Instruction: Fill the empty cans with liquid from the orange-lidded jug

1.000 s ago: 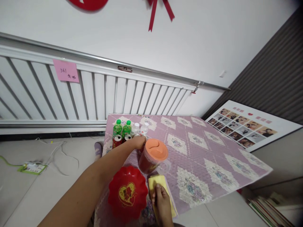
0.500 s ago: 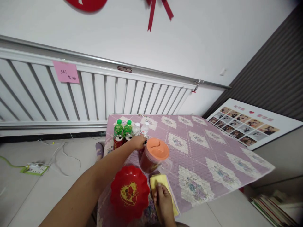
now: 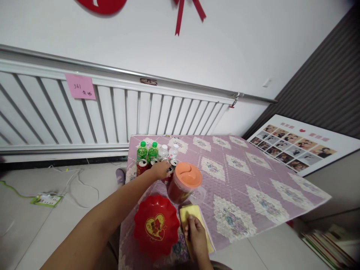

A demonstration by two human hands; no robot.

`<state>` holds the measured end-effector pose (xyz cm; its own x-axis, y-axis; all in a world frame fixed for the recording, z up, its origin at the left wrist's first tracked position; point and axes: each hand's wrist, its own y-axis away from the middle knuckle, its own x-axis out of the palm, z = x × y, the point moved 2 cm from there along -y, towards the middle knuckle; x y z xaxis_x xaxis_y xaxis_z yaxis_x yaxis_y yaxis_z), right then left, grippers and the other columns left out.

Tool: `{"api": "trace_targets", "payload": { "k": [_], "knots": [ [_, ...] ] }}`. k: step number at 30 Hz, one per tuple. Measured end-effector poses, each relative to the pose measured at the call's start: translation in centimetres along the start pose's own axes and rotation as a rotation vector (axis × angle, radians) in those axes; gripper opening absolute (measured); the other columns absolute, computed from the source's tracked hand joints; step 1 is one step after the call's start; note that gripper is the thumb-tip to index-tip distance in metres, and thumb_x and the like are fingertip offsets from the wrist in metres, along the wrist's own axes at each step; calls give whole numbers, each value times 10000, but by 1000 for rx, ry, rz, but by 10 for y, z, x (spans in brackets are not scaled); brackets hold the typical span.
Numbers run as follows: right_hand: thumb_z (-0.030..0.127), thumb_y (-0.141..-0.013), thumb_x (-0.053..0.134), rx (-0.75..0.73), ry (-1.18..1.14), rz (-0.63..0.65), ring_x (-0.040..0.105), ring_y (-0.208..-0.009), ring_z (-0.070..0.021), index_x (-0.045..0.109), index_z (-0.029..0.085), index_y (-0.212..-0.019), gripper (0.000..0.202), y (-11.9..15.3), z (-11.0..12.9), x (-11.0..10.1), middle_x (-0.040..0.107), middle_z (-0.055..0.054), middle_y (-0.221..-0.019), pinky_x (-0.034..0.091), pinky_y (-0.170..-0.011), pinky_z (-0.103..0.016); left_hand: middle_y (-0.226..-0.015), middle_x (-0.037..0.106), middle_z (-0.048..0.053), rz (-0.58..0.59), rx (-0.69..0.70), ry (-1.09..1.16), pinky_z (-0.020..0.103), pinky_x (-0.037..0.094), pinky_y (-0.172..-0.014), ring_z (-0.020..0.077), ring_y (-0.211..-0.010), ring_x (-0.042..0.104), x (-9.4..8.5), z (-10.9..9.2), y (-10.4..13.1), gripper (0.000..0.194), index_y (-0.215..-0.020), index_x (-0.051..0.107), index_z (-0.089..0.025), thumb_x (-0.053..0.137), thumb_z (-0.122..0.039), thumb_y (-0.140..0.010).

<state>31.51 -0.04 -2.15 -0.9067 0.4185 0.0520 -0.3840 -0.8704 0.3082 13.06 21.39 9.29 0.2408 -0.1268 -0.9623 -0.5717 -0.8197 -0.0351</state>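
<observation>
My left hand (image 3: 161, 170) reaches across the table, its fingers closed around the top of a red drink can (image 3: 168, 179) in front of a row of cans. Part of that can is hidden by the hand and by a jug (image 3: 177, 191) with an orange lid, just to its right. My right hand (image 3: 197, 235) is curled and closed on a folded yellow cloth (image 3: 191, 210) near the front edge. Between my arms sits a red scalloped dish (image 3: 143, 234) with a gold heart design.
Behind the cans stand green-capped bottles (image 3: 142, 150) and white-capped clear bottles (image 3: 173, 150). A purple quilted cloth (image 3: 225, 176) covers the table, against a white radiator (image 3: 120, 112). A framed photo board (image 3: 317, 161) leans at right. A power strip (image 3: 47, 200) and cables lie on the floor.
My left hand has drawn slightly back and left at the cans, and a can's top now shows beside its fingers. My right hand stays at the cloth. The view has shifted slightly.
</observation>
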Motion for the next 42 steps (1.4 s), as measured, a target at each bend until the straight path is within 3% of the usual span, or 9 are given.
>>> {"api": "trace_targets", "payload": {
  "k": [6,15,20,27,33,37,40,42],
  "knots": [
    [730,-708,625,-32,25,2,362,-405,-100,478,232,-620,526,1,2,1,462,62,-475,266,-424,-252,-1314,568,147,14,13,40,378,512,-932,292,-1113,621,-13,5,31,499,-1279,560,-177,653,-306,-806],
    [728,-690,656,-47,22,-1,381,-407,-96,480,232,-638,529,-5,-7,-2,500,68,-479,302,-440,-253,-1383,533,85,93,164,184,345,475,-986,256,-1141,608,-33,-15,115,559,-1333,528,-238,647,-229,-786],
    [733,-689,656,-64,19,11,394,-418,-94,503,225,-678,531,-5,-9,-2,508,73,-504,300,-437,-245,-1323,598,42,178,261,230,328,458,-996,256,-1181,590,-14,-27,143,507,-1252,583,-279,628,-153,-763],
    [739,-712,617,-119,77,32,417,-434,-102,512,221,-672,530,-1,-8,2,520,62,-518,325,-449,-243,-1230,662,21,163,289,280,308,453,-997,237,-1144,616,0,-40,151,462,-1198,613,-294,625,-144,-761],
    [688,-755,595,-221,229,61,490,-509,-150,563,221,-680,474,10,7,0,566,17,-564,411,-513,-279,-1419,541,73,139,238,236,353,429,-1059,278,-1263,538,5,-49,157,639,-1325,532,-272,722,-212,-718],
    [643,-761,605,-355,362,-52,592,-785,-239,638,217,-819,431,16,26,-27,659,-60,-796,488,-774,-380,-1522,421,109,61,68,219,447,397,-1105,330,-1347,462,15,-47,167,851,-1431,427,-272,803,-268,-668],
    [584,-664,720,-457,467,-103,541,-1101,-321,661,215,-963,478,17,25,-50,658,-126,-1076,375,-1039,-484,-1556,370,127,-50,-59,291,503,318,-1166,348,-1419,374,32,-42,176,924,-1459,387,-261,822,-266,-643],
    [560,-650,733,-527,619,-107,491,-1205,-351,640,213,-1099,575,15,13,-59,614,-150,-1205,325,-1093,-528,-1571,343,139,-125,-117,392,506,282,-1193,341,-1456,319,49,-39,182,969,-1490,327,-242,810,-262,-650]
  ]
}}
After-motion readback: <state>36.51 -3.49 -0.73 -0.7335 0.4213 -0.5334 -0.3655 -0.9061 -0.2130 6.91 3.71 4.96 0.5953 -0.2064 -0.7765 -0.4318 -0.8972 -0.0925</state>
